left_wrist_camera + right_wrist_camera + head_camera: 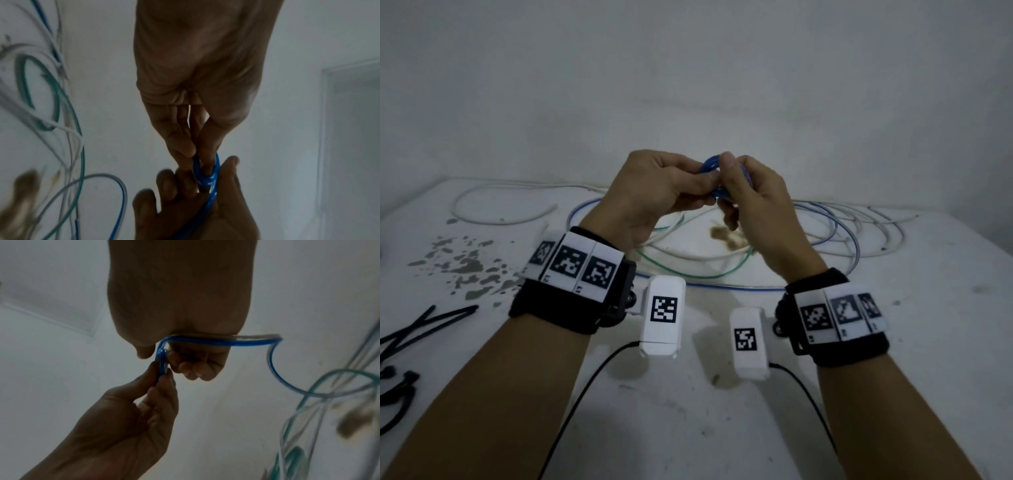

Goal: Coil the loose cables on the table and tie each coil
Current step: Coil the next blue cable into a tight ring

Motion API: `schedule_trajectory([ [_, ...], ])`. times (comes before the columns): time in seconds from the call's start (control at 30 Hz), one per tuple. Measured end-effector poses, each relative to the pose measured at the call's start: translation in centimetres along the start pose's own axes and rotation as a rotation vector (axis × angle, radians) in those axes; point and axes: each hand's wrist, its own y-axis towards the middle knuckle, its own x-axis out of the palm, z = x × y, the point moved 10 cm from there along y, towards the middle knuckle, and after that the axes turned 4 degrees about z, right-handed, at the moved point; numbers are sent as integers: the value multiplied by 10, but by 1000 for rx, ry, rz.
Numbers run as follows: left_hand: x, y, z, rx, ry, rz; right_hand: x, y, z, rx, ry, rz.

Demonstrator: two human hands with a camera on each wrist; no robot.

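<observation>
A small blue cable coil (714, 168) is held up above the table between both hands. My left hand (705, 186) pinches the coil's left side with thumb and fingers; in the left wrist view the left hand (198, 160) grips the blue coil (205, 177). My right hand (726, 178) holds the coil's right side, thumb on top. In the right wrist view the blue cable (216, 343) runs across the right hand (164, 357) and trails down to the table. Loose white (496, 219), green (688, 272) and blue-clear cables (835, 236) lie on the table.
Black cable ties (424, 320) lie at the table's left edge. A brown stain (726, 236) and grey flaking patches (465, 263) mark the white table (688, 394). A white wall stands close behind. Black wrist-camera leads (585, 383) hang below my forearms.
</observation>
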Motion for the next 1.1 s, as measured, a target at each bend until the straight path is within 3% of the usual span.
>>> schedule_trajectory([
  [0.13, 0, -3, 3, 7, -136, -15, 9, -5, -4, -22, 150, 41],
  [0.33, 2, -6, 13, 133, 258, -171, 3, -1, -4, 5, -46, -164],
  [0.4, 4, -4, 19, 192, 149, -102, -1, -1, -9, 12, 37, -87],
  [0.53, 3, -2, 20, 225, -199, 89, 1, -5, -12, 15, 289, 203],
  [0.63, 8, -3, 14, 179, -166, 21, -3, -7, -15, -79, 162, 289],
  [0.77, 1, -3, 20, 226, 231, -105, 0, -3, -27, -154, -204, -46],
  [0.83, -1, -4, 25, 263, 290, -95, 3, -5, -28, -158, -267, -121],
  [1.0, -1, -3, 28, 210, -157, 32, 0, 0, -30, -123, 134, 95],
  [1.1, 7, -3, 22, 155, -249, -25, -3, 3, -29, -106, 153, 97],
])
